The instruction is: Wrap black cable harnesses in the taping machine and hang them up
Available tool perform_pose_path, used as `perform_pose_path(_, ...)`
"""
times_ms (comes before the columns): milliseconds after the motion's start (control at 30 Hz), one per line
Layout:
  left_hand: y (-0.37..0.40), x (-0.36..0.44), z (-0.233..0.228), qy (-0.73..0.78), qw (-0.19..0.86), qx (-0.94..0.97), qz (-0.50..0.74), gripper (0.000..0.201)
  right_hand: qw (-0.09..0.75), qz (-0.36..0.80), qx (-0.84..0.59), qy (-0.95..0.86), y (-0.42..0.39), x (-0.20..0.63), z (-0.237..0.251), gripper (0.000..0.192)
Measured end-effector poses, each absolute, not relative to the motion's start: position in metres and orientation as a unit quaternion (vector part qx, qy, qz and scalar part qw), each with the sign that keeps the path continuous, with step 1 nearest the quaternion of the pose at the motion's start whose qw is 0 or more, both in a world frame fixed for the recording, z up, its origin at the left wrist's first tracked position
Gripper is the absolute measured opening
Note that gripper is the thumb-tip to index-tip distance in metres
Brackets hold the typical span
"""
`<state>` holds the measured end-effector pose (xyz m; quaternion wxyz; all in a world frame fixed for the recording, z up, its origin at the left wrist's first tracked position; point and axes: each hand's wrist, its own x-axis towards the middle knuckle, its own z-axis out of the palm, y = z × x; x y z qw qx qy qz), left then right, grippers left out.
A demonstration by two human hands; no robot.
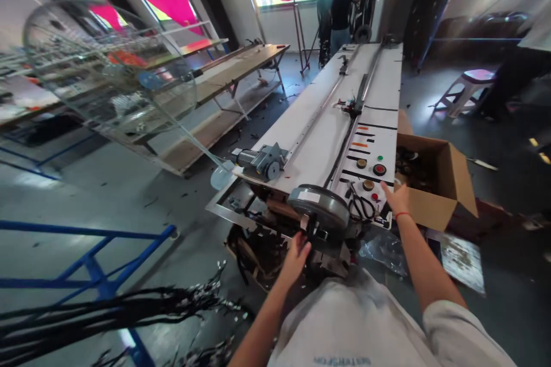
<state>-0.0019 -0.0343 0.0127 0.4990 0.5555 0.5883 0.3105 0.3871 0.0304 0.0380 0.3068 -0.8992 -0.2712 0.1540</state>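
Observation:
My left hand (295, 258) is below the front of a dark round reel (319, 206) at the near end of a long white machine table (318, 126). Its fingers are closed near a small dark bracket (308, 226), and what they hold is too small to make out. My right hand (398, 198) is at the table's right edge, beside the red button (375, 196) and the red-and-black knob (379, 170), with its fingers apart. Black-handled scissors (360, 204) lie between the reel and the buttons.
An open cardboard box (433, 206) with dark items stands right of the table. A grey motor (260, 159) is mounted at its left corner. Black strips (142, 309) hang over a blue frame (97, 269) at lower left. A person (341, 11) stands beyond the far end.

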Motion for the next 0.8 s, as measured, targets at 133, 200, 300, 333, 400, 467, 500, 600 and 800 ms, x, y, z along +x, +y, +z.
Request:
perform_pose_path(133, -0.068, 0.017, -0.031, 0.603, 0.51, 0.56, 0.25, 0.036, 0.228, 0.193, -0.925, -0.234, 0.028, 0.349, -0.003, 0.1)
perform_pose_path(200, -0.074, 0.019, -0.034, 0.616, 0.496, 0.555, 0.259, 0.039, 0.236, 0.187, -0.928, -0.22, 0.027, 0.351, -0.012, 0.097)
perform_pose_path(300, -0.075, 0.014, -0.03, 0.627, 0.503, 0.537, 0.256, 0.039, 0.238, 0.167, -0.937, -0.193, 0.033, 0.362, -0.019, 0.089)
perform_pose_path(333, -0.074, 0.012, -0.028, 0.631, 0.507, 0.529, 0.254, 0.039, 0.23, 0.155, -0.943, -0.186, 0.035, 0.364, -0.021, 0.088)
perform_pose_path(400, -0.075, 0.009, -0.028, 0.639, 0.508, 0.516, 0.259, 0.041, 0.222, 0.143, -0.947, -0.184, 0.038, 0.364, -0.023, 0.088)
perform_pose_path(467, -0.076, 0.009, -0.028, 0.64, 0.507, 0.512, 0.266, 0.043, 0.227, 0.143, -0.945, -0.186, 0.037, 0.362, -0.024, 0.086)
perform_pose_path(500, -0.076, 0.008, -0.027, 0.639, 0.506, 0.514, 0.269, 0.044, 0.233, 0.142, -0.944, -0.185, 0.037, 0.36, -0.024, 0.084)
perform_pose_path(600, -0.075, 0.004, -0.027, 0.621, 0.519, 0.526, 0.261, 0.045, 0.244, 0.14, -0.941, -0.188, 0.035, 0.358, -0.023, 0.08)
perform_pose_path(800, -0.076, -0.012, -0.036, 0.571, 0.583, 0.561, 0.139, 0.035, 0.227, 0.147, -0.943, -0.194, 0.036, 0.359, -0.022, 0.082)
